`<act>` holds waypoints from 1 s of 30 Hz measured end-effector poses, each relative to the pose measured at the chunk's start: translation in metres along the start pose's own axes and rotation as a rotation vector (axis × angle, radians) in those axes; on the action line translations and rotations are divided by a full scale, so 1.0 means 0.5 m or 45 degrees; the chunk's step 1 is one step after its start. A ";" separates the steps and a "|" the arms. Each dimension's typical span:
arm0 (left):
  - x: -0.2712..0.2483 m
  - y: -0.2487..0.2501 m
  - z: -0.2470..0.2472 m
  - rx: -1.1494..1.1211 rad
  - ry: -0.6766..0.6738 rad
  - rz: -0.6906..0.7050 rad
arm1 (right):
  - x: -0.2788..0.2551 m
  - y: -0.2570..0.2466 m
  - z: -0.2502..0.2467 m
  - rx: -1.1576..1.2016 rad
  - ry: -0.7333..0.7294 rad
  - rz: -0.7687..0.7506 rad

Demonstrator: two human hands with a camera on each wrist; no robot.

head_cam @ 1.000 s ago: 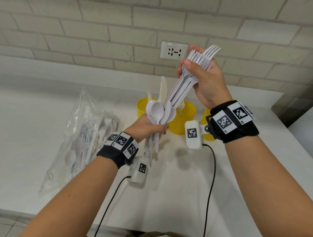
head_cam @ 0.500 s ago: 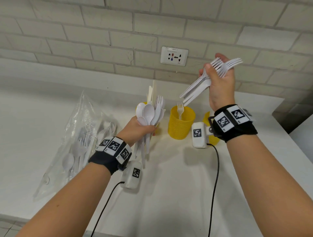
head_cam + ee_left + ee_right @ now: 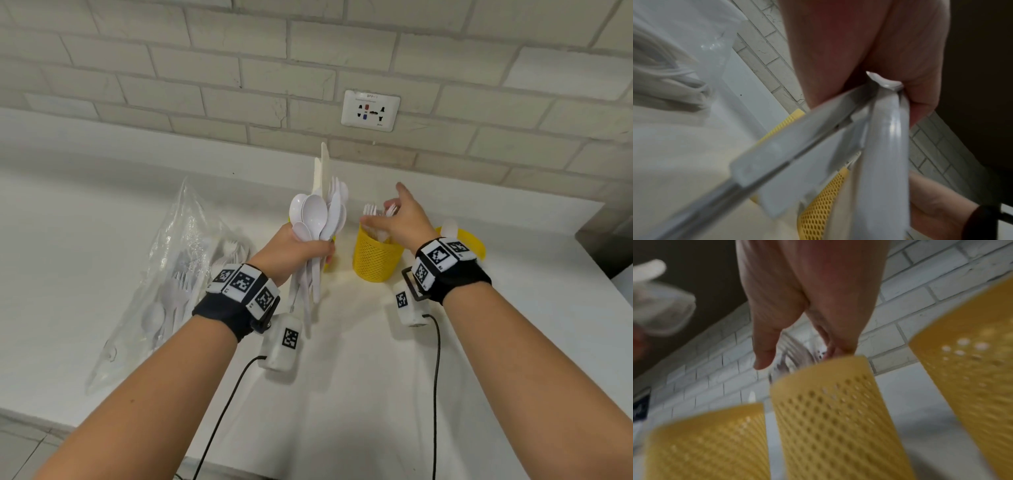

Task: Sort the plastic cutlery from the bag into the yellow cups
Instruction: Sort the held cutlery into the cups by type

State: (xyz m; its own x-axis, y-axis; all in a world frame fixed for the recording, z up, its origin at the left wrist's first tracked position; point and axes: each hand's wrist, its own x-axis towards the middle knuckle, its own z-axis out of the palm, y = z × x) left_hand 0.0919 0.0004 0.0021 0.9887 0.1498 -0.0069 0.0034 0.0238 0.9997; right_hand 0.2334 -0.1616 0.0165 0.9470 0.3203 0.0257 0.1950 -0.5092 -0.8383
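Observation:
My left hand grips a bundle of white spoons and knives, held upright in front of the left yellow cup. That cup is mostly hidden, with knives sticking up from it. In the left wrist view the fingers curl round the bundle's handles. My right hand hovers with spread fingers over the middle yellow mesh cup. White forks stand in it. The right wrist view shows the thumb straight above that cup, forks blurred beneath it.
A clear plastic bag with more white cutlery lies on the white counter at the left. The third yellow cup, holding a spoon, stands behind my right wrist. A brick wall with a socket backs the counter.
My right hand came down from high up with a bunch of forks to the middle cup and let them go into it. The left hand kept its bundle, shifting slightly left.

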 end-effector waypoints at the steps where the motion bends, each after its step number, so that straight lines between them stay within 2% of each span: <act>1: 0.001 0.003 0.003 -0.014 -0.009 0.003 | 0.002 -0.005 -0.004 -0.027 0.058 -0.025; 5: 0.007 0.007 0.012 -0.082 -0.036 0.001 | -0.029 -0.048 -0.006 0.117 0.366 -0.317; 6: 0.009 0.008 0.013 -0.081 -0.033 0.001 | -0.046 -0.064 -0.004 0.225 0.328 -0.358; 9: 0.015 0.009 0.017 -0.080 0.000 0.005 | -0.087 -0.096 0.006 0.399 -0.090 -0.282; 10: 0.017 0.008 0.018 -0.073 0.014 0.006 | -0.093 -0.099 0.012 0.408 -0.157 -0.273; 14: 0.017 0.009 0.024 0.007 0.078 0.019 | -0.101 -0.097 0.026 0.393 -0.001 -0.444; 17: 0.016 0.011 0.033 0.049 0.104 0.023 | -0.105 -0.101 0.036 0.101 0.047 -0.575; 19: 0.016 0.013 0.038 0.050 0.101 0.038 | -0.106 -0.104 0.040 0.008 0.082 -0.572; 24: 0.015 0.011 0.041 0.040 0.132 0.053 | -0.107 -0.112 0.042 0.023 0.115 -0.551; 30: 0.017 0.004 0.043 0.019 0.149 0.039 | -0.112 -0.125 0.037 0.268 0.155 -0.476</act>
State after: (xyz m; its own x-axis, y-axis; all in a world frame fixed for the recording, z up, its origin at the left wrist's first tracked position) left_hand 0.1034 -0.0197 0.0043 0.9640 0.2650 0.0220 -0.0235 0.0025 0.9997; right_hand 0.1633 -0.1329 0.0572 0.8469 0.3487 0.4015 0.4854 -0.1984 -0.8515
